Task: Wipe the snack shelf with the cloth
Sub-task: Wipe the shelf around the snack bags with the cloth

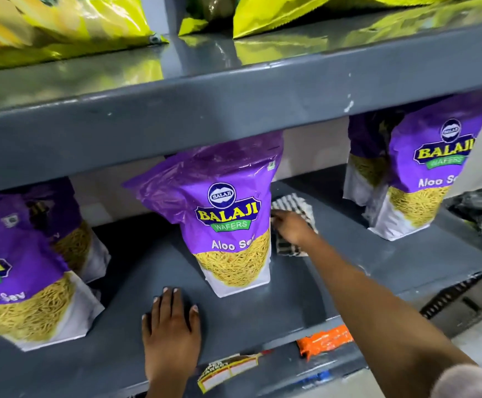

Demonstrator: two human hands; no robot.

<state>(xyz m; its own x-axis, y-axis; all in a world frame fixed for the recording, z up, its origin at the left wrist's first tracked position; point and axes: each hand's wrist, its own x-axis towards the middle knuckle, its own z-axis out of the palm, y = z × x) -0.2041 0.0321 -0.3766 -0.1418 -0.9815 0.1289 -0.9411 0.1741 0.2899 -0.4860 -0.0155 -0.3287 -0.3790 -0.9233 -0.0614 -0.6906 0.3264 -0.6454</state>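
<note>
The grey metal snack shelf [306,282] holds purple Balaji Aloo Sev bags. A black-and-white checked cloth [288,248] lies on the shelf just right of and behind the middle bag [228,225]. My right hand [291,228] reaches in and presses down on the cloth, fingers curled over it. My left hand [171,326] rests flat on the shelf's front part, fingers spread, holding nothing, just in front of the middle bag.
Another purple bag [24,282] stands at the left with one behind it, and a third [418,179] at the right. The upper shelf [234,90] carries yellow bags [277,15]. Orange [326,340] and other packets lie below the shelf's front edge.
</note>
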